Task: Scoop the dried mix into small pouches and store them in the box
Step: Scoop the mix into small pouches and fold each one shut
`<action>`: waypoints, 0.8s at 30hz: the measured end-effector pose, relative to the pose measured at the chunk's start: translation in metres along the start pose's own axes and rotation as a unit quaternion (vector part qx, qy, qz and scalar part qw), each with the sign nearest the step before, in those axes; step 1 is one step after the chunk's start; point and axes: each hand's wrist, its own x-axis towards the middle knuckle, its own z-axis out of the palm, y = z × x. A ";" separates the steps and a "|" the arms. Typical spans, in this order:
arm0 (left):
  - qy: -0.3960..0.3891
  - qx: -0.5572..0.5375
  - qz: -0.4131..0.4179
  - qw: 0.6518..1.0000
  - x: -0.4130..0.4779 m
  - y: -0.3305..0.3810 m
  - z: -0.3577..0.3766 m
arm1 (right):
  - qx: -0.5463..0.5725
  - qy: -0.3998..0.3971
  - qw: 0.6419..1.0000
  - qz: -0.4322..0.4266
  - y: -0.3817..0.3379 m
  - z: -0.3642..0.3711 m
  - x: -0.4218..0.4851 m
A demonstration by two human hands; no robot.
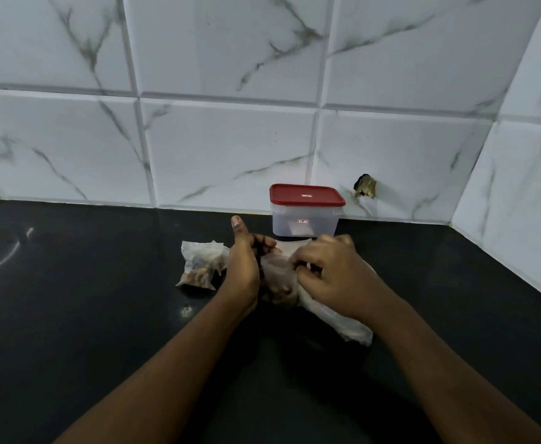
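Both hands I see just before the lidded box [306, 219] on the black counter [102, 315]: left hand [243, 267] grips a pouch [278, 283], right hand [330, 274] pinches its top. Marble-veined tiles [224, 149] rise behind the box.

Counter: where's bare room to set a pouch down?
Bare: counter left of the filled pouch, and right of the box to the side wall. Crowded: centre, where left hand and right hand grip the bag before the box.

My clear, red-lidded box [306, 219] stands closed mid-frame; just below it, a filled pouch [202, 265] lies left of the crumpled mix bag [278, 283] I hold.
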 end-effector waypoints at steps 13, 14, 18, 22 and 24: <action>-0.080 0.000 -0.036 0.996 -0.006 0.004 0.000 | 0.076 0.026 0.996 0.026 0.001 -0.002 0.001; -0.117 -0.006 -0.047 0.992 -0.009 0.005 0.000 | 0.101 0.049 0.993 0.038 0.001 -0.003 0.002; -0.229 0.033 -0.039 0.972 -0.018 0.004 0.000 | 0.155 0.095 0.976 0.117 0.004 -0.001 -0.001; -0.218 0.065 -0.006 0.974 -0.014 0.001 0.001 | 0.168 0.124 0.961 0.182 0.013 0.000 0.000; -0.207 0.063 -0.005 0.976 -0.015 0.001 0.001 | 0.160 0.124 0.958 0.205 0.016 0.001 0.000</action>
